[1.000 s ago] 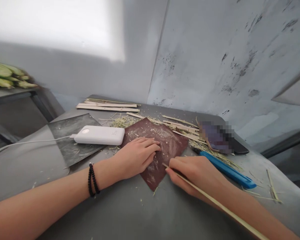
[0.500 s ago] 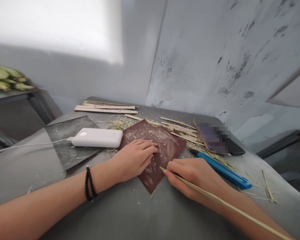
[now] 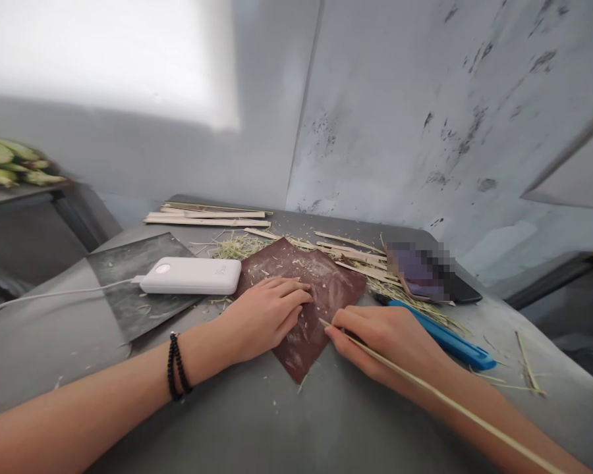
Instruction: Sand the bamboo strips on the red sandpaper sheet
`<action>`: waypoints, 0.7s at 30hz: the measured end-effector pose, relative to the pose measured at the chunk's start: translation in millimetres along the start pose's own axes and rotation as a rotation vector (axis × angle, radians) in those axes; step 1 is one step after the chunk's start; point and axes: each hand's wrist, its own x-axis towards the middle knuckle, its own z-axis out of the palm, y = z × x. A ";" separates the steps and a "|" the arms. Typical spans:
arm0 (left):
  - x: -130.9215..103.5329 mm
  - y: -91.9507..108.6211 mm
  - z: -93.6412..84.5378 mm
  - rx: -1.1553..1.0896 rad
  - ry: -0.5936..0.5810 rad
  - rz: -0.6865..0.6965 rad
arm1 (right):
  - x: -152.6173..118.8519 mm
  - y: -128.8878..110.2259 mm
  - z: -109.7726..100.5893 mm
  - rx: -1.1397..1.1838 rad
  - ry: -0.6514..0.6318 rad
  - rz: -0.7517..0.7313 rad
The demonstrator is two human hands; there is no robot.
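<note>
My left hand (image 3: 269,315) lies flat, fingers together and stretched out, on a reddish-brown sheet of sandpaper (image 3: 301,345) dusted with pale powder and shavings. Between the thumb and fingers of my right hand (image 3: 375,332) is a long thin bamboo strip (image 3: 445,397). Its tip is over the sheet's right part, and the rest runs back along my right forearm. Just beyond my right hand is a blue utility knife (image 3: 447,339).
A white power bank (image 3: 192,276) with a cable sits on a dark sheet (image 3: 128,316) at left. Bamboo strips (image 3: 207,221) and shavings (image 3: 237,247) lie along the table's back. A phone (image 3: 415,273) is at right. Green produce (image 3: 4,161) stands far left.
My right hand and the bamboo strip's tip have moved slightly forward over the sandpaper. My left hand stays in place on it. The camera view has shifted slightly.
</note>
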 end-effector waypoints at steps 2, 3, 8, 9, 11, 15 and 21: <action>-0.1 -0.7 0.5 0.000 -0.004 0.002 | 0.6 5.6 1.6 0.007 0.014 0.066; -0.2 -1.1 0.6 0.000 -0.005 0.001 | 0.9 7.6 2.3 0.012 0.018 0.093; -0.5 1.0 -3.3 -0.007 -0.015 -0.006 | 2.5 15.0 2.1 0.009 0.034 0.166; -0.5 2.2 -4.4 -0.008 -0.016 -0.007 | 2.9 17.6 1.5 -0.005 0.042 0.175; -0.6 4.1 -4.9 -0.005 -0.011 -0.016 | 3.4 24.4 0.5 -0.064 0.060 0.179; -1.7 -0.8 1.7 0.024 0.016 -0.073 | 4.5 38.6 0.4 -0.190 0.080 0.148; -8.8 12.2 -2.2 0.049 -0.063 -0.088 | 10.2 43.5 6.0 -0.297 0.064 0.094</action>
